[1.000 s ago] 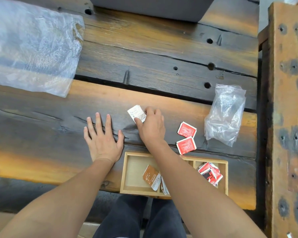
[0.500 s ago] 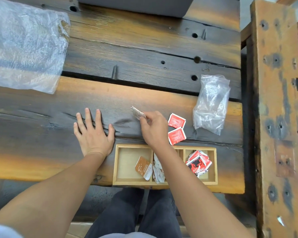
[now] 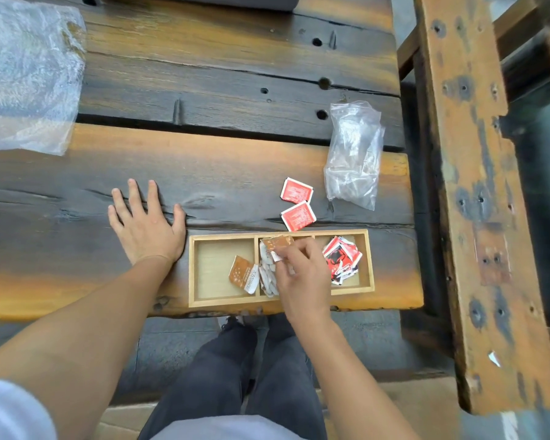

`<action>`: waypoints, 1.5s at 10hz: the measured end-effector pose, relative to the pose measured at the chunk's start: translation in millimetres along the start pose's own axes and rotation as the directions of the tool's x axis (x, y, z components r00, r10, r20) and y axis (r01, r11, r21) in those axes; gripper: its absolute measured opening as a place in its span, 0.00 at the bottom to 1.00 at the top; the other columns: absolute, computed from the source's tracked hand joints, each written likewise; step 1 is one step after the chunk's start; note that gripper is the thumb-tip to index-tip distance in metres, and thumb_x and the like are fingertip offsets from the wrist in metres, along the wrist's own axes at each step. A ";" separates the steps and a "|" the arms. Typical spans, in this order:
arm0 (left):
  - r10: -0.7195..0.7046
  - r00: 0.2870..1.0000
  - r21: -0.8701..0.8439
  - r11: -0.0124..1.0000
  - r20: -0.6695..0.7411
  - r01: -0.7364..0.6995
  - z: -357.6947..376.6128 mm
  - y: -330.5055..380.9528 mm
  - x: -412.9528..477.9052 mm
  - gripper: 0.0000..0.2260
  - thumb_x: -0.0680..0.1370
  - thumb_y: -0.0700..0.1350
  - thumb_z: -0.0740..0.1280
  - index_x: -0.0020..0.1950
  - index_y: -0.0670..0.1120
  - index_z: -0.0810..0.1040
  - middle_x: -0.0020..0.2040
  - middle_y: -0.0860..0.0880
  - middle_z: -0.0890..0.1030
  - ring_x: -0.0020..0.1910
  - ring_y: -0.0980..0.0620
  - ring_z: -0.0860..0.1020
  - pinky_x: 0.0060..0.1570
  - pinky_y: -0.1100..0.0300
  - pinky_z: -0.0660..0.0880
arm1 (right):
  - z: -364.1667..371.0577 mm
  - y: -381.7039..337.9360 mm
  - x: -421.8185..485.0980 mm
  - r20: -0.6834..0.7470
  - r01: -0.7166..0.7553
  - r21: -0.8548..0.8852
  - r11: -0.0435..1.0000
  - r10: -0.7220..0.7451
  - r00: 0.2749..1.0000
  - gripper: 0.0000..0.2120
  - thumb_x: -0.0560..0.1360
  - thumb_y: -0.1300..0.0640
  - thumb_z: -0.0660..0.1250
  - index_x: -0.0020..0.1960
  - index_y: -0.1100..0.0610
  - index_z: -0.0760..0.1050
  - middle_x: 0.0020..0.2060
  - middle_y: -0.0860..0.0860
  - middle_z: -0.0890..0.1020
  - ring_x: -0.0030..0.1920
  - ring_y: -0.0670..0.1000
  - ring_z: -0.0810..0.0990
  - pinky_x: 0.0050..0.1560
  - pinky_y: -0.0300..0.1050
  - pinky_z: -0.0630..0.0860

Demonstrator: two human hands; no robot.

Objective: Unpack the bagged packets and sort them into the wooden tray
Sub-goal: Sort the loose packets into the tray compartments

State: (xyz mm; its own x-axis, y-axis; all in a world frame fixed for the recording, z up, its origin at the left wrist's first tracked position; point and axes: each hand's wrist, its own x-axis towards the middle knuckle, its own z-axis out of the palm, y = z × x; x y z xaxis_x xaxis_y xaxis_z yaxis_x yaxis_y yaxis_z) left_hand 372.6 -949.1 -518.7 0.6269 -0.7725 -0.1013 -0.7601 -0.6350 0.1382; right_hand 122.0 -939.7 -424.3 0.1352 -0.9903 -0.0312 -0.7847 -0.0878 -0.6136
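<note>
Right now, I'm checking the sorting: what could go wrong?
The right hand pinches a brown packet over the middle compartment of the tray, above whitish packets; the other brown packet lies in the left one, so it may get missorted. The tray sits at the near edge of the table; a nudge could push it off.

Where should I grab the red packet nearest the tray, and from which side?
Pinch its right edge from above. The red packet lies flat on the tabletop, its near corner at the wooden tray's far wall, so the open right side likely gives most room.
</note>
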 end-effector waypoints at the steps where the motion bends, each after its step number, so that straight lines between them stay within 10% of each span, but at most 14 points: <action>1: 0.004 1.000 -0.009 1.000 -0.009 -0.004 -0.5 -0.7 -0.6 0.29 0.80 0.59 0.52 0.78 0.49 0.61 0.80 0.42 0.57 0.79 0.38 0.52 0.76 0.41 0.49 | 2.7 3.4 -7.5 0.136 -0.027 -0.166 0.986 0.050 0.989 0.11 0.73 0.67 0.68 0.53 0.60 0.84 0.46 0.51 0.75 0.45 0.52 0.76 0.40 0.51 0.79; 4: 0.001 1.000 -0.030 1.000 -0.029 -0.002 0.2 -2.8 -0.4 0.28 0.79 0.58 0.53 0.78 0.48 0.62 0.79 0.42 0.59 0.78 0.37 0.53 0.76 0.41 0.49 | 1.3 -9.9 -1.7 0.147 -0.043 -0.121 0.992 0.061 0.987 0.11 0.76 0.58 0.65 0.54 0.57 0.84 0.44 0.49 0.73 0.48 0.52 0.75 0.44 0.51 0.77; 6: 0.004 1.000 -0.020 1.000 -0.018 -0.004 -0.9 -1.5 0.3 0.28 0.79 0.58 0.53 0.77 0.48 0.62 0.79 0.42 0.58 0.78 0.37 0.53 0.75 0.40 0.50 | 13.3 -32.4 1.4 0.463 0.048 -0.293 0.955 0.098 0.881 0.18 0.76 0.45 0.70 0.64 0.48 0.78 0.53 0.50 0.68 0.58 0.52 0.70 0.48 0.48 0.76; 11: -0.001 1.000 -0.004 1.000 -0.004 0.001 0.4 -1.1 2.4 0.29 0.79 0.59 0.53 0.77 0.48 0.62 0.79 0.42 0.59 0.78 0.37 0.53 0.75 0.40 0.51 | 26.3 -46.7 -1.4 0.412 0.027 -0.428 0.903 0.169 0.895 0.14 0.73 0.65 0.70 0.58 0.58 0.75 0.57 0.54 0.70 0.58 0.56 0.70 0.42 0.46 0.68; 13: -0.005 1.000 -0.012 1.000 -0.014 0.005 0.3 -0.5 1.4 0.28 0.79 0.58 0.54 0.77 0.48 0.62 0.79 0.42 0.59 0.78 0.37 0.53 0.75 0.40 0.50 | 23.0 -47.0 3.6 0.414 0.055 -0.272 0.961 0.065 0.908 0.05 0.77 0.61 0.68 0.53 0.59 0.79 0.51 0.51 0.71 0.55 0.53 0.70 0.45 0.45 0.70; 15: -0.003 1.000 -0.011 1.000 -0.022 0.003 1.5 -0.4 1.4 0.28 0.79 0.58 0.55 0.77 0.48 0.63 0.79 0.42 0.59 0.78 0.37 0.53 0.75 0.40 0.51 | -6.9 -34.3 15.8 0.432 -0.333 0.173 0.927 0.233 0.871 0.05 0.72 0.56 0.75 0.45 0.49 0.80 0.42 0.45 0.81 0.37 0.40 0.72 0.37 0.34 0.66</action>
State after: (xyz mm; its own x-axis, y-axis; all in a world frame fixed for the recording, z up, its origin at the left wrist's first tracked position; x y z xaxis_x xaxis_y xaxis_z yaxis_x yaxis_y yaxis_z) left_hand 373.5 -949.9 -520.4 0.6326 -0.7703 -0.0802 -0.7566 -0.6368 0.1486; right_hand 146.9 -953.1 -398.2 0.1964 -0.8371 -0.5106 -0.6680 0.2670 -0.6946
